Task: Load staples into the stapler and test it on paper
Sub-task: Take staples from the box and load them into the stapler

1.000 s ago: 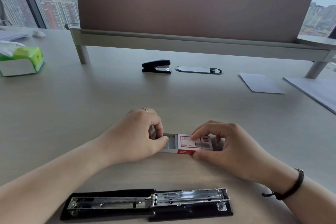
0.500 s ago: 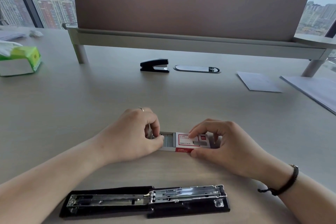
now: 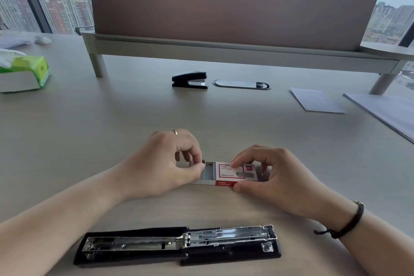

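Observation:
A red and white staple box [image 3: 228, 173] lies on the desk between my hands, its inner tray slid out to the left so grey staples [image 3: 209, 171] show. My left hand [image 3: 163, 163] pinches the tray's left end with thumb and fingers. My right hand [image 3: 275, 175] grips the box sleeve, forefinger on top, thumb at its near edge. A black stapler [image 3: 179, 245] lies folded fully open near the desk's front edge, its metal staple channel facing up. White paper sheets [image 3: 315, 99] lie at the far right.
A second, small black stapler [image 3: 190, 79] stands shut at mid-desk beside an oval cable grommet [image 3: 242, 84]. A green tissue pack [image 3: 24, 73] sits far left. A desk divider on a raised shelf [image 3: 224, 49] spans the back. More paper [image 3: 385, 112] lies at the right edge.
Both hands stay on the staple box in much the same grip; the tray stays slid out to the left. The view has shifted a little.

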`<state>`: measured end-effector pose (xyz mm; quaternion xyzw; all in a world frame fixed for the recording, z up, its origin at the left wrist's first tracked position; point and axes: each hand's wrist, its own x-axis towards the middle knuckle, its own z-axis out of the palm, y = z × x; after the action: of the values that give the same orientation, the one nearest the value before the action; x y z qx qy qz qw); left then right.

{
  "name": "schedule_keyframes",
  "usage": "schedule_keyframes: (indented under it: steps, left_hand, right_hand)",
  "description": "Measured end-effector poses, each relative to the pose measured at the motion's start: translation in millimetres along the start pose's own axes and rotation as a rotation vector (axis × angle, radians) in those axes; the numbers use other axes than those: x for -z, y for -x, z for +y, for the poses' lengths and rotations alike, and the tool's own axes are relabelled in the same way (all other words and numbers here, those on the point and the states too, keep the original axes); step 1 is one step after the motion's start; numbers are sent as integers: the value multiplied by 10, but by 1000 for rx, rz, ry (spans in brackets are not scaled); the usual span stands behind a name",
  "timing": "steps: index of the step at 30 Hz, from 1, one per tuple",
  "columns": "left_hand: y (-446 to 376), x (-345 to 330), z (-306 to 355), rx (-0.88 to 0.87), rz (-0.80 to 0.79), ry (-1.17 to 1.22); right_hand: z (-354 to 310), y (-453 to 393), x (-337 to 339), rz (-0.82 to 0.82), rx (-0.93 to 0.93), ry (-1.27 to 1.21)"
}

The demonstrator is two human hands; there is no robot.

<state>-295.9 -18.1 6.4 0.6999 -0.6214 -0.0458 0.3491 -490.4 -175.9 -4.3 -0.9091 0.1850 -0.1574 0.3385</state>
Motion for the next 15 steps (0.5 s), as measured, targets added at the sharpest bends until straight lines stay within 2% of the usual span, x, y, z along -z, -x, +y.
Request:
schedule_keyframes:
  steps: [11,15]
  left_hand:
    - [12,-1,-34,29,-4,-63]
    - [-11,12,-44,65,-62,-112]
  right_hand:
    - [-20,4,-7,3,-3,12]
    - [-19,1,-10,6,-6,2]
